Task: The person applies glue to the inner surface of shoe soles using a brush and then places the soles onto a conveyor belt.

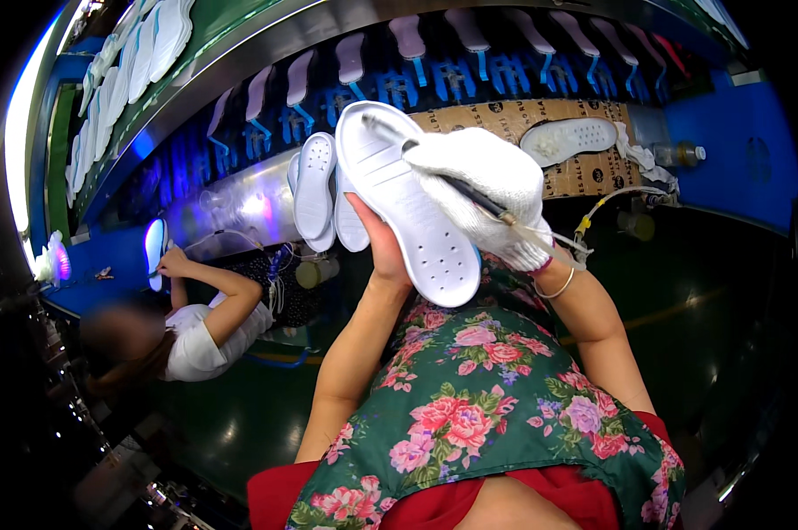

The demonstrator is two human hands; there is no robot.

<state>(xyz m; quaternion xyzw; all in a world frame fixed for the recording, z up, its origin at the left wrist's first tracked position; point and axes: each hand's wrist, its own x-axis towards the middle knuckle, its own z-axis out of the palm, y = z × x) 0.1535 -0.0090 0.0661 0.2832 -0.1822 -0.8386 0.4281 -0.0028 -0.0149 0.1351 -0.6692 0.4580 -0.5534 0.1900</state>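
A white shoe sole point(417, 212) is held up in front of me, tilted, with small holes at its near end. My bare left hand point(383, 246) grips its left edge from below; most of those fingers are hidden behind it. Closed around a brush point(388, 132) is my right hand point(487, 181), in a white knitted glove. The bristle end lies against the sole's far part, and a thin pale tube point(532, 234) trails from the handle over my wrist. Left of the held sole, several white soles point(314, 185) lean together in a small pile.
Another white sole point(576, 140) lies on brown cardboard point(505, 115) beside a crumpled cloth point(638, 159) and a jar point(684, 155). Pinkish insole-shaped pieces point(408, 37) hang along blue holders behind. White soles point(165, 40) line the upper left. A co-worker point(227, 322) works at left.
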